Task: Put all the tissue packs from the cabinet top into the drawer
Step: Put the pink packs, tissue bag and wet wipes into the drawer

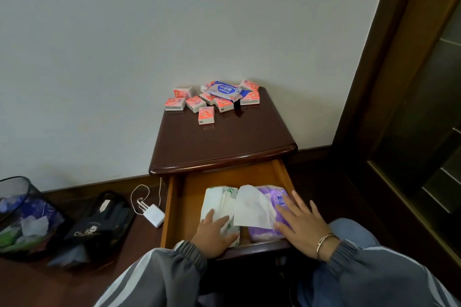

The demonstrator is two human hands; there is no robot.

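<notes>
Small tissue packs [206, 115] on cabinet top [224, 142]: light, soft, slick wrap; pinch across short sides. Left hand [214, 233] and right hand [303, 223] flat, fingers spread, gripping nothing, resting on packs in drawer [172, 207].

Wastebasket [17, 209], black bag [99, 224], white charger [154, 215]

A pale wall [124, 32] is filling most of the view, with a dark baseboard [99, 183] running along its foot. Left of the baseboard's near end a mesh bin [22, 212] is sitting on the dark wood floor [37, 281]. A dark wooden door frame [389, 57] is rising right of the wall.
</notes>
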